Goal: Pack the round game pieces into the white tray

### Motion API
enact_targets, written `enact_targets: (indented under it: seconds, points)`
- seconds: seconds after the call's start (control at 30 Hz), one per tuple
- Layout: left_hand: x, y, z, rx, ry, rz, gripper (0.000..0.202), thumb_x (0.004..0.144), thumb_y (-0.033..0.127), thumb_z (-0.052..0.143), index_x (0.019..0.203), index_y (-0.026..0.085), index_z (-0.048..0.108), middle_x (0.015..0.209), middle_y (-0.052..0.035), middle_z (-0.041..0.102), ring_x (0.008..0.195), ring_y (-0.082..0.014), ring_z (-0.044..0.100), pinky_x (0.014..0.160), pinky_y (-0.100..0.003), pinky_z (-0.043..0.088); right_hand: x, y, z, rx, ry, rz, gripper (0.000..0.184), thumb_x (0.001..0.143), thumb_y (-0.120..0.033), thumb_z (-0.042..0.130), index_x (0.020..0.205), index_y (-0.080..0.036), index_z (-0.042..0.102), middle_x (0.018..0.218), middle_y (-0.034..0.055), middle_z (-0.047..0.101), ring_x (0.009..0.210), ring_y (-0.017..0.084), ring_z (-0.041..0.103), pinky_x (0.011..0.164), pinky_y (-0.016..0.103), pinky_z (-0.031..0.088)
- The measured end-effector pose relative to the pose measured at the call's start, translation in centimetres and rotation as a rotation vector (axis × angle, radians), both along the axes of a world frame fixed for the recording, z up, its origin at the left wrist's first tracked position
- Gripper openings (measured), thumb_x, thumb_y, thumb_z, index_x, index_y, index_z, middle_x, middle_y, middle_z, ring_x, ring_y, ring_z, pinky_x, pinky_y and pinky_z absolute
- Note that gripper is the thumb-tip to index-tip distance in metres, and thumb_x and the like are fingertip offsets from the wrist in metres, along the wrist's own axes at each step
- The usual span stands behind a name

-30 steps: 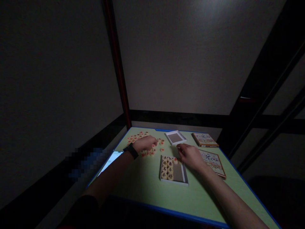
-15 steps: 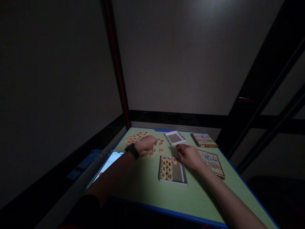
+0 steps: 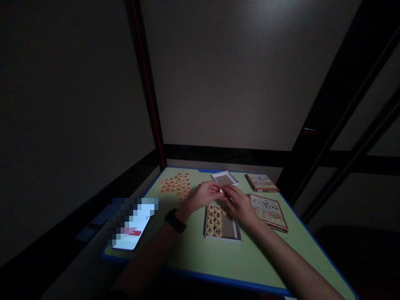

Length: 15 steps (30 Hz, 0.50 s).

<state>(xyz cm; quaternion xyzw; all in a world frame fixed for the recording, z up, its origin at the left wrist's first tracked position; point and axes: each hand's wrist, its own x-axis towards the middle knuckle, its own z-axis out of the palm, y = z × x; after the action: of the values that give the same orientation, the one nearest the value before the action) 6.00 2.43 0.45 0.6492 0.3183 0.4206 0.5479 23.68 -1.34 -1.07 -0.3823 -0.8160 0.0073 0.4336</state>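
My left hand (image 3: pixel 206 195), with a dark watch on its wrist, meets my right hand (image 3: pixel 241 205) above the far end of an open box (image 3: pixel 231 233). Pinched between the fingertips of both is a small pale xiangqi piece (image 3: pixel 221 191), mostly covered by the fingers. Inside the box, round xiangqi pieces with black characters (image 3: pixel 214 221) fill two columns on the left. At the top of the box, a further piece (image 3: pixel 225 211) is partly hidden by my right hand. Bare grey-brown bottom shows at the box's right.
Loose xiangqi pieces (image 3: pixel 176 183) lie spread at the table's far left. An open white-rimmed tray (image 3: pixel 236 182) sits at the back. Two printed box lids or boxes are at the right, one farther (image 3: pixel 261 183), one nearer (image 3: pixel 270 210). A lit phone (image 3: pixel 137 227) rests near the left edge.
My left hand has moved right from the loose pieces to meet my right hand, bringing a piece. My right hand stays above the box. The view has shifted slightly.
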Motion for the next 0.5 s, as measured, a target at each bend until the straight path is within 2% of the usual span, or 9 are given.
enact_targets:
  seconds: [0.2,0.37,0.5]
  points:
    - [-0.7,0.0,-0.8,-0.064,-0.099,0.030,0.039,0.061,0.024,0.088,0.088,0.013,0.061,0.084,-0.0037,0.069,0.080,-0.0143,0.068,0.081,-0.029,0.054,0.0,0.0,0.3,-0.072,0.092,0.012,0.023,0.093,-0.028,0.052,0.107,-0.020,0.069,0.104,0.0109,0.073,0.095,0.023,0.068,0.085,0.037,0.056]
    - [-1.4,0.2,-1.0,0.004,-0.100,0.143,0.038,0.063,0.022,0.086,0.090,0.014,0.061,0.090,-0.0040,0.069,0.083,-0.0142,0.066,0.080,-0.027,0.054,-0.2,0.6,0.0,-0.319,0.354,-0.037,0.024,0.085,-0.030,0.059,0.104,-0.021,0.071,0.102,0.0080,0.075,0.090,0.023,0.070,0.085,0.039,0.055]
    - [-1.7,0.4,-1.6,0.020,-0.085,0.183,0.036,0.064,0.021,0.084,0.092,0.015,0.061,0.086,-0.0020,0.067,0.079,-0.0134,0.065,0.074,-0.025,0.054,-0.1,1.4,-0.6,-0.468,0.550,0.028,0.029,0.077,-0.034,0.065,0.101,-0.020,0.072,0.098,0.0082,0.077,0.089,0.025,0.071,0.083,0.040,0.057]
